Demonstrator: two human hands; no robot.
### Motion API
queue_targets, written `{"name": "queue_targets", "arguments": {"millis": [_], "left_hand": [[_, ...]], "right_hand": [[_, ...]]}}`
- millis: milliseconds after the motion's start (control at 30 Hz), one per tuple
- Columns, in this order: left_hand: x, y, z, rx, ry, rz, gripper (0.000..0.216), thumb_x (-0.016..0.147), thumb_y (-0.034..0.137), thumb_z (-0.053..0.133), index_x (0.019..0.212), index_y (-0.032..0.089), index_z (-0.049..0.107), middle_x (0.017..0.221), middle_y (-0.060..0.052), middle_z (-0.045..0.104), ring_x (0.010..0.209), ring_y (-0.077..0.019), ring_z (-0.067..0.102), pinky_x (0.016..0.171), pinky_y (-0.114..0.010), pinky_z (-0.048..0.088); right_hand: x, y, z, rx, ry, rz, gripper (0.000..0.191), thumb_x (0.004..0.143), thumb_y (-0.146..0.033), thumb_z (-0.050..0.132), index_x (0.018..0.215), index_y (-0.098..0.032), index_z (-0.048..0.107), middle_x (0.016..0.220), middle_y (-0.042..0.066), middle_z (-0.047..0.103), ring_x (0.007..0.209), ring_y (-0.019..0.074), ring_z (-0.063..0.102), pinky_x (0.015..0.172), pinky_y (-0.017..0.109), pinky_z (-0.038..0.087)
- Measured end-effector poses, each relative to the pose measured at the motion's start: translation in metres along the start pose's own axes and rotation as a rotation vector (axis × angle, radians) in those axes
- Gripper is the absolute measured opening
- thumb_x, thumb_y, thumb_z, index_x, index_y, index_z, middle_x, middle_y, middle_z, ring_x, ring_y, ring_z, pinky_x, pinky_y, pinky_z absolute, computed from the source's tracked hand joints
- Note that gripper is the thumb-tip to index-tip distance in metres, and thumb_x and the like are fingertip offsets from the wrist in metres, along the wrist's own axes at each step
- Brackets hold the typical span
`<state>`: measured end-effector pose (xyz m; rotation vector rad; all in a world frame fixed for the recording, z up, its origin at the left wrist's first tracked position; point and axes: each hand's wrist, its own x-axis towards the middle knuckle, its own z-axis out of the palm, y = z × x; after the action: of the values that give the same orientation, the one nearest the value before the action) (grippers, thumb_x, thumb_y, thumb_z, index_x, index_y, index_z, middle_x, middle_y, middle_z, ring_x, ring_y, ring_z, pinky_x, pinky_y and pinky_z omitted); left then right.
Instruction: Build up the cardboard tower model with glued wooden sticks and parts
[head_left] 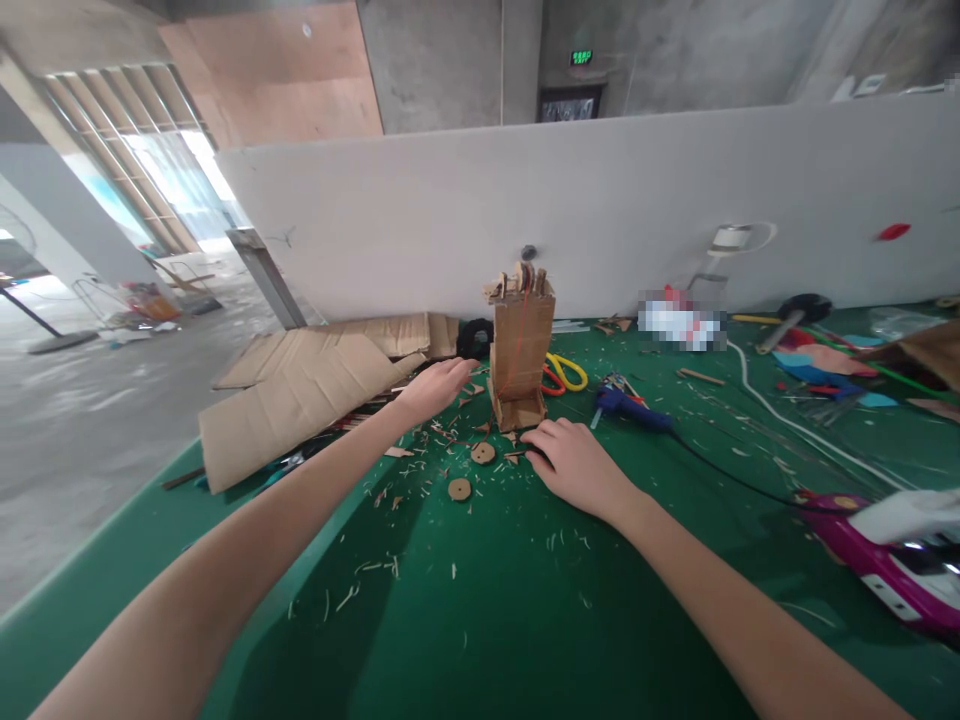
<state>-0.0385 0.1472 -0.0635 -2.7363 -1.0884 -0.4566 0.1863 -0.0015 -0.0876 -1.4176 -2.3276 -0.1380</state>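
Observation:
A tall cardboard tower [519, 345] with small wooden parts and red string on top stands upright on the green table [465, 620]. My left hand [436, 385] reaches out just left of the tower's base, fingers stretched and holding nothing that I can see. My right hand [574, 462] rests knuckles-up on the table just right of and in front of the base, fingers curled down over something small that is hidden. Two round cardboard discs [471, 470] lie between my hands among wood splinters.
Flattened cardboard sheets [300, 390] lie at the left edge. Yellow-handled scissors [564, 373] and a blue glue gun [628, 407] with a black cord lie right of the tower. A white partition wall [600, 200] backs the table. Coloured scraps and a pink-and-white tool [892, 560] sit far right.

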Motion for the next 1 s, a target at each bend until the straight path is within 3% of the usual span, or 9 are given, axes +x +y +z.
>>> {"name": "queue_targets", "arguments": {"millis": [133, 267, 400, 500, 600, 700, 800, 1000], "left_hand": [[-0.002, 0.021, -0.013, -0.003, -0.015, 0.126, 0.03, 0.095, 0.034, 0.033, 0.108, 0.021, 0.056, 0.1, -0.004, 0.063, 0.09, -0.0168, 0.061, 0.076, -0.026, 0.045], [-0.013, 0.021, -0.023, 0.079, -0.016, -0.022, 0.027, 0.092, 0.032, 0.04, 0.111, 0.021, 0.056, 0.102, -0.004, 0.063, 0.088, -0.0184, 0.06, 0.072, -0.026, 0.045], [-0.026, 0.008, -0.023, 0.081, -0.044, -0.172, 0.025, 0.089, 0.03, 0.041, 0.099, 0.024, 0.063, 0.102, -0.003, 0.059, 0.086, -0.0177, 0.059, 0.07, -0.026, 0.045], [-0.029, 0.006, -0.02, 0.086, -0.04, -0.267, 0.031, 0.09, 0.037, 0.038, 0.104, 0.027, 0.065, 0.106, -0.004, 0.053, 0.086, -0.0176, 0.058, 0.069, -0.026, 0.045], [-0.029, 0.015, -0.02, 0.155, -0.035, -0.261, 0.042, 0.088, 0.05, 0.039, 0.116, 0.027, 0.059, 0.107, -0.008, 0.049, 0.09, -0.0218, 0.056, 0.069, -0.03, 0.046], [-0.031, 0.036, -0.026, 0.232, -0.041, -0.112, 0.051, 0.085, 0.058, 0.04, 0.118, 0.023, 0.056, 0.104, -0.01, 0.05, 0.093, -0.0242, 0.053, 0.074, -0.032, 0.044], [-0.038, 0.065, -0.033, 0.277, -0.066, 0.145, 0.037, 0.092, 0.046, 0.036, 0.099, 0.019, 0.061, 0.097, -0.008, 0.055, 0.088, -0.0203, 0.053, 0.073, -0.029, 0.041], [-0.054, 0.127, -0.041, 0.122, 0.11, 0.636, 0.042, 0.089, 0.052, 0.041, 0.07, 0.018, 0.058, 0.064, -0.002, 0.056, 0.065, -0.0163, 0.053, 0.056, -0.029, 0.032]], "right_hand": [[-0.001, 0.0, -0.003, 0.003, 0.041, 0.026, 0.023, 0.089, -0.023, 0.044, 0.105, -0.019, 0.06, 0.098, 0.007, 0.064, 0.089, 0.0226, 0.054, 0.077, 0.039, 0.041], [0.0, 0.0, -0.004, 0.041, 0.058, 0.039, 0.024, 0.09, -0.023, 0.042, 0.108, -0.019, 0.058, 0.098, 0.007, 0.064, 0.09, 0.0226, 0.054, 0.077, 0.038, 0.041], [0.001, 0.0, -0.001, 0.081, 0.041, 0.025, 0.024, 0.089, -0.023, 0.043, 0.107, -0.02, 0.058, 0.099, 0.007, 0.064, 0.09, 0.022, 0.055, 0.076, 0.038, 0.041], [0.001, 0.0, 0.002, 0.092, 0.037, 0.026, 0.023, 0.089, -0.023, 0.044, 0.106, -0.021, 0.059, 0.098, 0.007, 0.065, 0.089, 0.0215, 0.056, 0.076, 0.038, 0.042], [0.002, 0.0, 0.002, 0.102, 0.041, 0.032, 0.024, 0.089, -0.024, 0.043, 0.106, -0.021, 0.059, 0.098, 0.006, 0.065, 0.09, 0.0216, 0.056, 0.077, 0.039, 0.042], [0.003, -0.003, 0.0, 0.143, 0.066, 0.053, 0.025, 0.091, -0.027, 0.041, 0.109, -0.021, 0.058, 0.099, 0.007, 0.065, 0.092, 0.0223, 0.056, 0.079, 0.04, 0.042], [0.004, -0.007, -0.003, 0.249, 0.074, 0.068, 0.026, 0.092, -0.031, 0.039, 0.106, -0.02, 0.059, 0.099, 0.007, 0.065, 0.092, 0.0227, 0.056, 0.082, 0.041, 0.041], [0.007, -0.014, -0.011, 0.903, 0.076, 0.288, 0.039, 0.094, -0.039, 0.03, 0.095, -0.017, 0.062, 0.085, 0.006, 0.064, 0.082, 0.0175, 0.058, 0.079, 0.035, 0.045]]}}
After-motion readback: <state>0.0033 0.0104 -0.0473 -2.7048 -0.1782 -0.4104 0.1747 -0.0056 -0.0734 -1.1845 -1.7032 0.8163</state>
